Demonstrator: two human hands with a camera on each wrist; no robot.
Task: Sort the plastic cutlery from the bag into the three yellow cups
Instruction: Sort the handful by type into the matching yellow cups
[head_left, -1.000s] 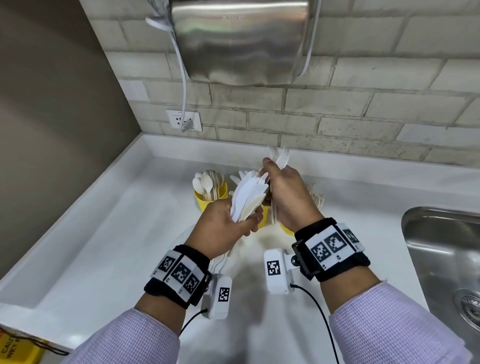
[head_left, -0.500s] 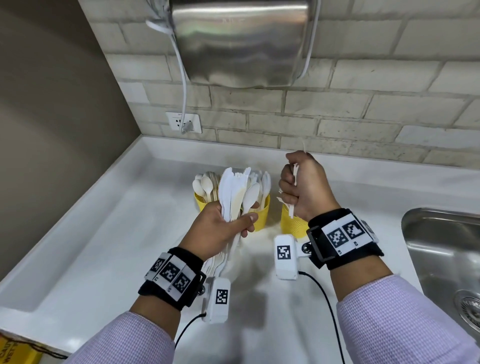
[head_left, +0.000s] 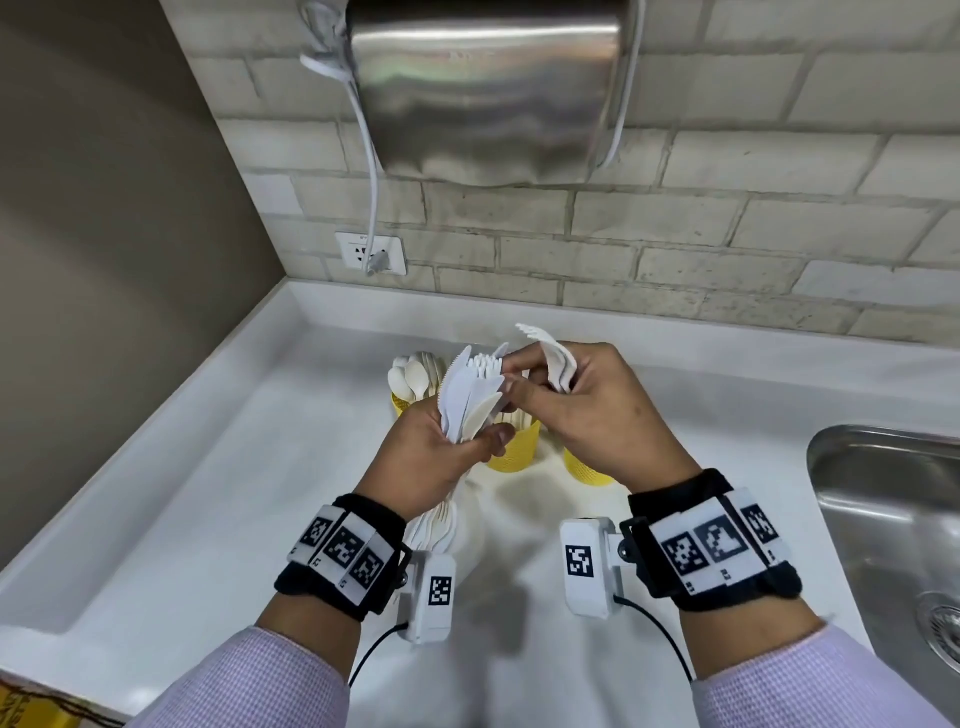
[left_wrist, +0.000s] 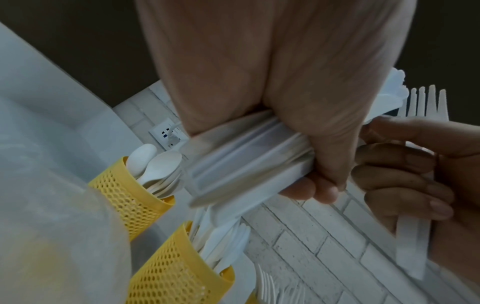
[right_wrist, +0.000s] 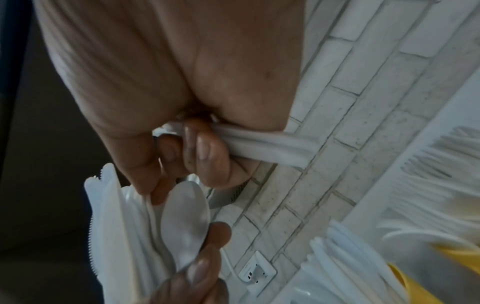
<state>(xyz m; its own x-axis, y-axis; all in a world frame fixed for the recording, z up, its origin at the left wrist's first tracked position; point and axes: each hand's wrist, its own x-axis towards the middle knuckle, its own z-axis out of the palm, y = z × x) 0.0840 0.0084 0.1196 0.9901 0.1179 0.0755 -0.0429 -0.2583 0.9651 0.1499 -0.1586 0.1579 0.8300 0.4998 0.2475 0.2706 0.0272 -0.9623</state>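
Observation:
My left hand (head_left: 467, 441) grips a fanned bundle of white plastic cutlery (head_left: 470, 400), knives with a spoon and forks, also seen as the bundle (left_wrist: 246, 156) in the left wrist view. My right hand (head_left: 519, 379) holds a few forks (head_left: 556, 358) curled in its palm, while thumb and forefinger pinch at the bundle's top. Behind stand three yellow mesh cups: the left cup (head_left: 402, 402) holds spoons, the middle cup (head_left: 514, 449) knives, and the right cup (head_left: 584, 467) is largely hidden by my right hand. The clear bag (head_left: 488, 525) lies under my wrists with more cutlery (head_left: 436, 525).
The white counter (head_left: 208, 493) ends at a steel sink (head_left: 893, 519) on the right. A brick wall with a socket (head_left: 370, 253) and a steel hand dryer (head_left: 493, 88) stands behind. A grey wall closes the left side.
My right hand has moved left from above the right cup back to the bundle, with forks in its palm. The left hand has kept its grip and shifted slightly right.

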